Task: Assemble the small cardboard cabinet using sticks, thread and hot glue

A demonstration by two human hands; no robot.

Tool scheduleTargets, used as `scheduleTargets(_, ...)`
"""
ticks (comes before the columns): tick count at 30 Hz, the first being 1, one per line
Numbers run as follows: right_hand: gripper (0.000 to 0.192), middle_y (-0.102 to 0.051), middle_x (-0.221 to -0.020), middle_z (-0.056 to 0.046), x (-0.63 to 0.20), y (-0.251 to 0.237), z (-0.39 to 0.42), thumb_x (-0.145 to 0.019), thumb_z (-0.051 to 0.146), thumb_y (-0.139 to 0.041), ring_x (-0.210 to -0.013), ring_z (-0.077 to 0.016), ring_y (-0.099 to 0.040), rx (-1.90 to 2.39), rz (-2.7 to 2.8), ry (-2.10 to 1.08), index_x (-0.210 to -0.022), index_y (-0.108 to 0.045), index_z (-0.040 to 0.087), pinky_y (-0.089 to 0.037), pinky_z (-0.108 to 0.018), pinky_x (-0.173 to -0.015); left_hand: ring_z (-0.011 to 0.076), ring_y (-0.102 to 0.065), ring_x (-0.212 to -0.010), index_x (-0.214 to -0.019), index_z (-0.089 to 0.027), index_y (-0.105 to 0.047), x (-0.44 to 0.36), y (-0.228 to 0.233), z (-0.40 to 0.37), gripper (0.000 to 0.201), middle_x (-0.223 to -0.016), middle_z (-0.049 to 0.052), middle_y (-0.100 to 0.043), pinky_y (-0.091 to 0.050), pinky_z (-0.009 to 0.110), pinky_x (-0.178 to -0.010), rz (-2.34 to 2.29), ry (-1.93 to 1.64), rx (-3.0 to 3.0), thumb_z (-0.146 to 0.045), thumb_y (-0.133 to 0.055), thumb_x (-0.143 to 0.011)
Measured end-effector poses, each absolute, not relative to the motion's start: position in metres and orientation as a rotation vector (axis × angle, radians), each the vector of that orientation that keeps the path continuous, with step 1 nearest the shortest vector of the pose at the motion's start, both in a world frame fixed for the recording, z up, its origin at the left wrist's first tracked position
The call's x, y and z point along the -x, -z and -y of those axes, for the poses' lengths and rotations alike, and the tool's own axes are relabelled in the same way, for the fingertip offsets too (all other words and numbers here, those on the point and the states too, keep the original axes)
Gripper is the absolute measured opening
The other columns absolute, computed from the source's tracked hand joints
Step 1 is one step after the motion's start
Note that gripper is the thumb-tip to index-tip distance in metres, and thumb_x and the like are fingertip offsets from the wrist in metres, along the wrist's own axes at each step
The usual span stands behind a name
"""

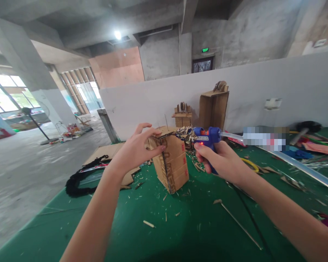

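My left hand point(135, 149) grips the top left edge of an upright cardboard box point(172, 162) that stands on the green table point(180, 225). My right hand point(221, 160) holds a blue hot glue gun point(207, 137) with a red light lit on it. Its nozzle points left at the top of the box, next to a clump of wood chips point(186, 134). A clear glue stick point(297, 163) runs out of the back of the gun to the right. A black cord trails across the table under my right forearm.
Two taller cardboard structures point(213, 109) stand at the back against a white partition wall point(262, 87). Wood scraps and thin sticks point(237, 222) litter the table. A yellow ring point(250, 163), coloured scraps at the right, black braided material point(79, 182) at the left edge.
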State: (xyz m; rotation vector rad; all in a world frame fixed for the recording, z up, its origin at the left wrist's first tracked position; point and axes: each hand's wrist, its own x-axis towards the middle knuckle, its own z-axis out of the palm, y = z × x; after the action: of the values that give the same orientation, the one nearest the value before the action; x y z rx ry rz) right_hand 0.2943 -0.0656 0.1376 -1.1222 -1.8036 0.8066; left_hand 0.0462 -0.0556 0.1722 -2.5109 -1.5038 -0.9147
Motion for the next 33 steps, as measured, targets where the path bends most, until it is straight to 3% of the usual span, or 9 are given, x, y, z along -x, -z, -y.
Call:
scheduleTargets(14,0.049,-0.055,-0.054,0.002,-0.288,-0.135,0.070,-0.083,0.065,-0.043,-0.043,-0.0091,-0.048,1.076,1.821,-0.859,-0.069,-0.052,0.018,-0.039,-0.023,-0.044,0.0212,-0.053,-0.109,-0.114,-0.029,-0.054,-0.047,-0.172,0.054,0.040,-0.135,0.006,-0.035,-0.049,0.039,-0.092,1.507,0.953,2.540,-0.049,-0.058,-0.080)
scheduleTargets(25,0.046,-0.051,-0.048,0.004,-0.286,-0.134,0.072,-0.086,0.060,-0.043,-0.043,-0.0100,-0.048,1.028,1.833,-0.812,-0.074,-0.057,0.018,-0.038,-0.023,-0.044,0.0247,-0.049,-0.116,-0.115,-0.028,-0.054,-0.046,-0.170,0.052,0.040,-0.136,0.008,-0.033,-0.046,0.041,-0.095,1.509,0.974,2.563,-0.047,-0.058,-0.081)
scheduleTargets(33,0.042,-0.056,-0.060,0.002,-0.287,-0.136,0.076,-0.085,0.058,-0.048,-0.044,-0.0083,-0.048,0.962,1.803,-0.878,-0.074,-0.057,0.018,-0.037,-0.022,-0.043,0.0211,-0.054,-0.108,-0.117,-0.030,-0.053,-0.048,-0.170,0.054,0.041,-0.137,0.007,-0.031,-0.047,0.041,-0.094,1.527,0.986,2.575,-0.050,-0.056,-0.081)
